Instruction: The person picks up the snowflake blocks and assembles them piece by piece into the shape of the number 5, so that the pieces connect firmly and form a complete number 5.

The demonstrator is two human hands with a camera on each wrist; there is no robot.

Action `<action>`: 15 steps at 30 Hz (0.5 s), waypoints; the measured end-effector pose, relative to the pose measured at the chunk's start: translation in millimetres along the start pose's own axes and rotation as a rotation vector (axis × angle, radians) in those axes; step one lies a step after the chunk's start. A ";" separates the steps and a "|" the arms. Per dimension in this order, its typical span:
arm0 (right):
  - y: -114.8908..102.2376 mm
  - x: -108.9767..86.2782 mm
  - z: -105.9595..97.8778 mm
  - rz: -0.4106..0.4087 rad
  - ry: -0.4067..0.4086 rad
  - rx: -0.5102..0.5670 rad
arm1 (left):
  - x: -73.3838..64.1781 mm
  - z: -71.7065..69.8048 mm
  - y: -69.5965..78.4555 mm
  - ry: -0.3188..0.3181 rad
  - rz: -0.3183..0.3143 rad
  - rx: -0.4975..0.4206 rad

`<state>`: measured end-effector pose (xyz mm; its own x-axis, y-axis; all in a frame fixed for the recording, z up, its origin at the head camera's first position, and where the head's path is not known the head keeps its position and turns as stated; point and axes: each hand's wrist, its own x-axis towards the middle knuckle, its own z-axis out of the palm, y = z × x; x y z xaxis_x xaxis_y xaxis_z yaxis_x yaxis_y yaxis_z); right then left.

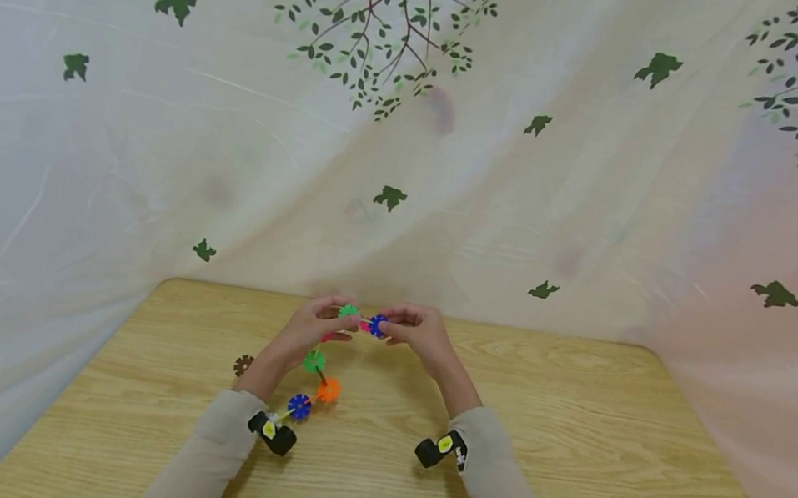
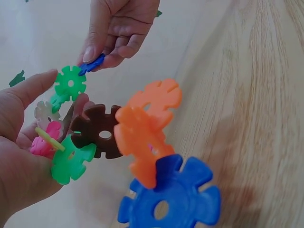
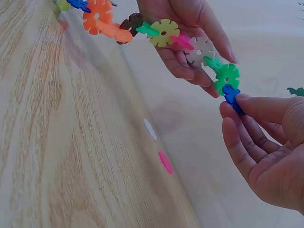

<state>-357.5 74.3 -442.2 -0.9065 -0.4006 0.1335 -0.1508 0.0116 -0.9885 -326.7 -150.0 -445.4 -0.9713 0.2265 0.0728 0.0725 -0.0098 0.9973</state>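
Observation:
A chain of notched plastic flower discs, slotted into one another, hangs from my hands. Near its far end, my left hand [image 1: 308,330] pinches it by a green disc [image 2: 71,83] between thumb and fingers. My right hand [image 1: 421,336] grips the blue disc [image 3: 232,98] at that end, which is slotted to the green one. Down past the left palm the chain runs through clear, pink, yellow and green discs, a brown disc [image 2: 97,130], orange discs [image 2: 147,135] and a larger-looking blue disc [image 2: 175,194]. Its lower end is partly hidden by the left wrist in the head view.
A white disc [image 3: 149,129] and a pink disc [image 3: 165,162] lie by the far edge of the wooden table [image 1: 571,440]. Beside my left wrist shows another brown disc [image 1: 243,365]. A pale curtain [image 1: 445,247] with leaf prints hangs behind the table.

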 end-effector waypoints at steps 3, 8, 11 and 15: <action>-1.2 -1.1 0.9 -0.002 0.005 -0.003 | 0.0 1.9 0.6 -0.004 -0.004 -0.029; -3.3 -2.2 1.0 -0.008 0.000 -0.010 | -0.4 2.7 1.8 0.005 -0.013 -0.038; -4.4 -2.4 -0.4 -0.004 -0.006 -0.019 | -0.9 2.6 2.5 0.015 -0.021 -0.028; -5.0 -2.2 -2.6 0.012 -0.007 -0.021 | -1.7 3.0 3.4 0.018 -0.033 -0.011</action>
<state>-355.8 77.5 -437.3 -0.9055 -0.4066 0.1215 -0.1484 0.0353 -0.9883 -324.1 -147.4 -442.2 -0.9770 0.2095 0.0401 0.0382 -0.0133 0.9992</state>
